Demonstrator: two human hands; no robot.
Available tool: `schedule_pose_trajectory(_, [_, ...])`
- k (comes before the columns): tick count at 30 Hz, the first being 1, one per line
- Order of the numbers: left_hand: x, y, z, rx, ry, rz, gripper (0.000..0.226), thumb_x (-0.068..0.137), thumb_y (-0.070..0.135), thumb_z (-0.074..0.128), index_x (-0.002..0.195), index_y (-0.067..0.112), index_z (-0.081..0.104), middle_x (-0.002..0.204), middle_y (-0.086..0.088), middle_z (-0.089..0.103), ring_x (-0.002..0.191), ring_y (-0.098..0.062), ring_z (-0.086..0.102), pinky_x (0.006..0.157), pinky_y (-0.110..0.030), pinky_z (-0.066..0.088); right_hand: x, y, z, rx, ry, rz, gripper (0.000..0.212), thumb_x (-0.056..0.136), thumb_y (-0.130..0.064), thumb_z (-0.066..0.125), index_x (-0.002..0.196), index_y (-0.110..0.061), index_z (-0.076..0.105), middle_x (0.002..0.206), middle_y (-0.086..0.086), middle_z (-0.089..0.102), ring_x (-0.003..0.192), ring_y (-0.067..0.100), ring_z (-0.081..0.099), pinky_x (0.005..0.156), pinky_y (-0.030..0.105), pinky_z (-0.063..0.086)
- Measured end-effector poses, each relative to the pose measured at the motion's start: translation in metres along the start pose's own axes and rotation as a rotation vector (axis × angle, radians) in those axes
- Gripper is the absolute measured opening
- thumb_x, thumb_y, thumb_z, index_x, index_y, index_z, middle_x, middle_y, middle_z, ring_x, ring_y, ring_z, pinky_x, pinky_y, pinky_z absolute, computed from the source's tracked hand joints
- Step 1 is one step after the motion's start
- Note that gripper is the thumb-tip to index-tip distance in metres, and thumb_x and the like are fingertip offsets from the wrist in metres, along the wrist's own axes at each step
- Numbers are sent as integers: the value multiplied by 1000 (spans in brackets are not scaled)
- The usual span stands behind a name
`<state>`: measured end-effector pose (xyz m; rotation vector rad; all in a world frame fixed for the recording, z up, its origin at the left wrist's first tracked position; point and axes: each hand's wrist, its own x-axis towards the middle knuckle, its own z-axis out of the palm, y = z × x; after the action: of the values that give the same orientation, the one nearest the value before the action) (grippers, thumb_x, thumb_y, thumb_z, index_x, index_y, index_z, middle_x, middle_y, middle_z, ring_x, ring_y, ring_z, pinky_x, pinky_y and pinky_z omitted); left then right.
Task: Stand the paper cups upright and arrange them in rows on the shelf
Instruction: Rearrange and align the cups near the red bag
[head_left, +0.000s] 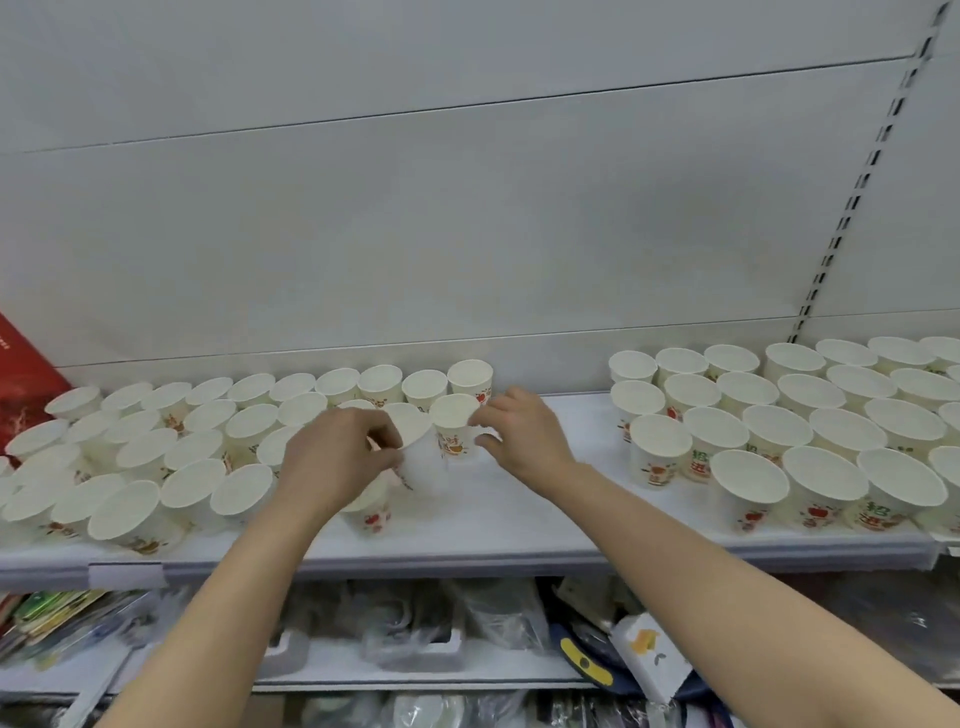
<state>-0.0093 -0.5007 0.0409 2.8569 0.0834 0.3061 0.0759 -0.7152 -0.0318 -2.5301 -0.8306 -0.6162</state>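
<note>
White paper cups with red and orange prints stand upright in rows on the white shelf (519, 525). A large group of cups (156, 447) fills the left side and another group of cups (779, 415) fills the right. My left hand (332, 457) grips a cup (423, 457) by its rim and wall at the right end of the left group. My right hand (519, 431) pinches the neighbouring cup (454, 426) just behind it. One more cup (371, 512) stands partly hidden under my left wrist.
A bare strip of shelf lies between the two cup groups. A red box (23, 379) leans at the far left. The grey back panel rises behind the cups. A lower shelf (415, 670) holds plastic bags and packaged goods.
</note>
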Motion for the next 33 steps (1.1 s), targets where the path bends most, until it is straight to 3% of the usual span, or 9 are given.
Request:
schedule_pose_trajectory(3, [16,-15,-23,-172,34,4,11,75,30,76,69,33,68,69,19,66,71,1,59,63,-29,49,28,-13,27,-16,-58,16,23,65,-16,79,86,-14,71,81,3,64,82,30,55,66,37,48])
schedule_pose_trajectory(9, [47,-25,-19,-336,-16,75,15,76,22,79,70,31,69,72,15,68,71,-2,62,70,-31,50,37,-16,40,-52,-9,18,12,59,-7,74,58,-15,65,55,-1,53,61,25,48,51,26,32])
schedule_pose_trajectory(15, [67,-5,12,-450,-139,197,17,77,16,79,73,30,70,72,19,68,71,-1,61,68,-22,48,3,44,-13,-103,67,124,10,69,-9,72,66,-15,65,66,-2,60,68,24,53,54,29,40])
schedule_pose_trajectory(21, [79,60,58,-301,-163,258,9,78,25,71,77,34,70,67,24,63,65,1,56,62,-25,47,23,111,-33,-202,-14,260,8,74,-6,64,68,-11,67,68,5,60,70,29,53,53,33,40])
schedule_pose_trajectory(27, [83,103,95,-122,-102,256,12,82,24,60,88,31,68,88,17,69,86,-7,60,62,-26,44,38,145,-25,-331,-140,231,7,70,-1,62,65,-5,64,65,10,59,68,32,53,55,35,39])
schedule_pose_trajectory(31, [81,109,103,-110,-101,270,11,84,25,62,89,32,69,90,17,67,87,-7,58,61,-26,41,40,152,-29,-294,-179,205,9,77,-8,60,81,-8,69,80,8,63,83,31,54,66,36,42])
schedule_pose_trajectory(33, [83,106,100,-179,-120,231,10,83,25,66,86,34,70,84,18,66,81,-6,58,61,-25,41,36,149,-36,-192,-96,205,11,81,-15,62,88,-14,71,85,2,65,89,24,54,71,34,41])
